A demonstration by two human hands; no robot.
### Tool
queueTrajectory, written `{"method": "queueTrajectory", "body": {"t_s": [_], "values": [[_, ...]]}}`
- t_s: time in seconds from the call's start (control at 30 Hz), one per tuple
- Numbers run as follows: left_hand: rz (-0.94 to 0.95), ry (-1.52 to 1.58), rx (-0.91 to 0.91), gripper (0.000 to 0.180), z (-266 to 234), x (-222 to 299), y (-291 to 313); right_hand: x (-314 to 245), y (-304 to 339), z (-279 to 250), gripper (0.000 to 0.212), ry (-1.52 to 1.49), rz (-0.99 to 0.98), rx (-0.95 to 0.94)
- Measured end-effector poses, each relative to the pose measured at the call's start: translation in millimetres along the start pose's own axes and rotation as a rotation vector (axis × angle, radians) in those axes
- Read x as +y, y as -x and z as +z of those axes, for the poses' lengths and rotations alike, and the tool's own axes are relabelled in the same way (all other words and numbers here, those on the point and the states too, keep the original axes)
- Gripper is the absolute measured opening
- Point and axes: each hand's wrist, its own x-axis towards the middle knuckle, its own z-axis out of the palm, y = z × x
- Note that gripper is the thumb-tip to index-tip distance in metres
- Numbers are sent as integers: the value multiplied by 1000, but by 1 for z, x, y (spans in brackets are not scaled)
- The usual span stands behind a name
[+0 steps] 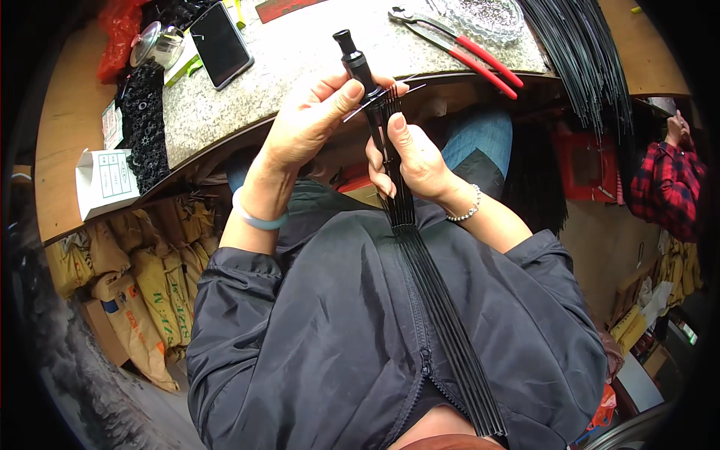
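A black umbrella frame [442, 315] slants from above my lap down over my dark jacket, its thin ribs bunched together. My left hand [319, 112] pinches it just below the black end piece [357, 66], thumb against the shaft. Lower down, my right hand [420, 161] is closed around the ribs, with the thumb lying along them. Between the two hands a thin pale wire [409, 89] sticks out crosswise on both sides of the frame. Where the wire meets the frame is partly hidden by my fingers.
On the speckled tabletop [225, 112] lie red-handled pliers [457, 52], a phone [221, 45] and a clear dish [487, 19]. Black ribs [581, 60] hang off its right edge. Small black parts [146, 127] and a white box [107, 182] sit left. Another person's plaid sleeve [664, 187] shows right.
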Motion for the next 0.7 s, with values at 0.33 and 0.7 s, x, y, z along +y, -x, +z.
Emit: {"method": "queueTrajectory", "body": {"t_s": [0.33, 0.7], "values": [[165, 122, -67, 47, 10, -5, 5, -1, 0, -3, 66, -33, 18, 7], [-107, -110, 169, 42, 29, 11, 15, 3, 2, -3, 64, -62, -25, -60]]}}
